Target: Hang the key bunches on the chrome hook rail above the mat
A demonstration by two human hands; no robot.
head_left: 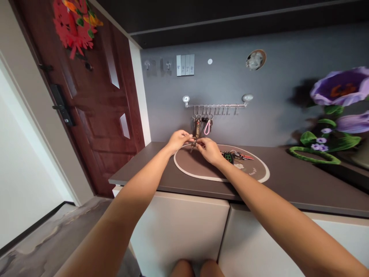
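My left hand (178,141) and my right hand (210,151) meet above the left part of an oval brown mat (188,167), fingers pinched. Between their fingertips is a small bunch of keys (193,146). Just above the fingertips a brown keychain strap (197,129) hangs from a hook rail (215,105); I cannot tell if the keys are joined to it. A pink loop keychain (207,127) hangs to its right among dark keys. On the mat, partly behind my right wrist, lies a black car key fob (229,157) with green marks, beside a red-and-silver item (246,157).
The mat lies on a dark countertop (276,188) over white cabinet doors (184,223). Purple artificial flowers (340,88) stand at the right. A wall switch panel (185,65) is above the rail. To the left is a dark red door (98,115); a black shelf overhangs the top.
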